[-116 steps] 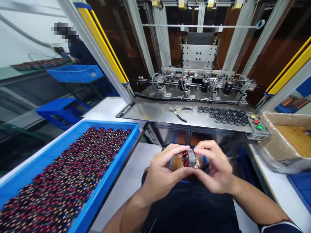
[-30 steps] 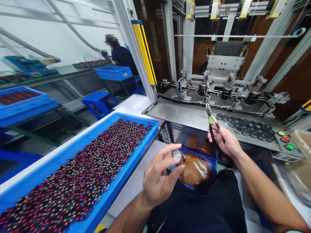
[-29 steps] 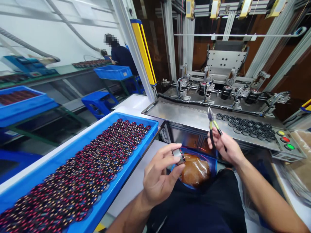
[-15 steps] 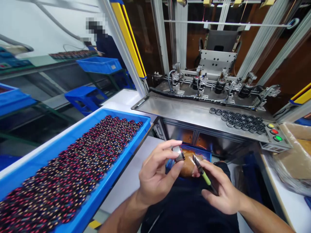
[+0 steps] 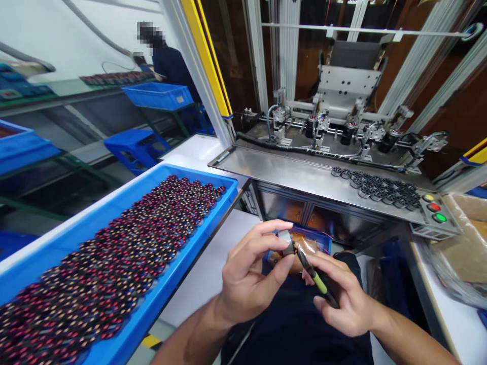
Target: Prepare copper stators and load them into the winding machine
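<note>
My left hand (image 5: 253,276) pinches a small grey metal ring-shaped motor part (image 5: 285,242) between thumb and fingers. Wrapped in my right hand (image 5: 344,294) are wire cutters (image 5: 317,280) with black and light-green handles. Their dark tip reaches the right side of the motor part; whether it touches is hard to make out. Behind and below the hands sits a brown plastic-wrapped bundle (image 5: 304,246) in a blue bin (image 5: 325,242), partly hidden by my fingers.
To the left, a long blue tray (image 5: 233,190) holds many wound coil parts. Ahead, a metal ledge (image 5: 274,167) carries dark rings (image 5: 384,187) beside a button box (image 5: 437,225). A machine with fixtures (image 5: 350,132) stands behind. A person (image 5: 173,66) works at the far left.
The cutters' tip has come up against, or very near, the motor part, closing the gap between them. My left hand has shifted slightly right, and the view has tilted a little.
</note>
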### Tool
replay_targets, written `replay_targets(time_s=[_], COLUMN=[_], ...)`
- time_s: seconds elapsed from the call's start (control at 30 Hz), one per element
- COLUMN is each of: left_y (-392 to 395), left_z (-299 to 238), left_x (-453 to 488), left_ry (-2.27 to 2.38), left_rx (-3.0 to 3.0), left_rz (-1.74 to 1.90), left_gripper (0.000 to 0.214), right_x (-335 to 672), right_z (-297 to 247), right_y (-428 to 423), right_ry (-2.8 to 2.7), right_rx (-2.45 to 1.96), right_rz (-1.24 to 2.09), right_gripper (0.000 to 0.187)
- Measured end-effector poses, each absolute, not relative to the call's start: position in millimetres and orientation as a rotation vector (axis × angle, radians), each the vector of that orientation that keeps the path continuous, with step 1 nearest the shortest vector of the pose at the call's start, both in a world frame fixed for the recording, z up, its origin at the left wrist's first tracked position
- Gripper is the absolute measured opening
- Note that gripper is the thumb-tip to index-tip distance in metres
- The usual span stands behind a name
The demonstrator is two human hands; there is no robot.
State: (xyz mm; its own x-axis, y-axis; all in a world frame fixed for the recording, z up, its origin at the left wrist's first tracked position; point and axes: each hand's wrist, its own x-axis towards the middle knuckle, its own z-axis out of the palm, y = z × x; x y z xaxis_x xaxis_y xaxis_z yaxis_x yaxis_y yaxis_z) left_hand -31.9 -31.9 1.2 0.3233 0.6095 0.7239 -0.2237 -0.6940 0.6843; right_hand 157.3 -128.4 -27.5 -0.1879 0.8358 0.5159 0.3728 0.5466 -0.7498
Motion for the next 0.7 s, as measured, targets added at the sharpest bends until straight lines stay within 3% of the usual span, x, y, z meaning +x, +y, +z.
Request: replay_targets(time_s=[0.7], left_y=[-35.1], left_z=[2.1], left_x=[-36.1], left_ry=[0.307], left_rx=[1.895], left_rz=[1.431], left_gripper=[0.042], right_x=[152.1], right_z=[-13.4], right_y=[-128.4], right_ry=[-1.800], right_rx=[-1.025], right_rz=[0.499], right_gripper=[0.081])
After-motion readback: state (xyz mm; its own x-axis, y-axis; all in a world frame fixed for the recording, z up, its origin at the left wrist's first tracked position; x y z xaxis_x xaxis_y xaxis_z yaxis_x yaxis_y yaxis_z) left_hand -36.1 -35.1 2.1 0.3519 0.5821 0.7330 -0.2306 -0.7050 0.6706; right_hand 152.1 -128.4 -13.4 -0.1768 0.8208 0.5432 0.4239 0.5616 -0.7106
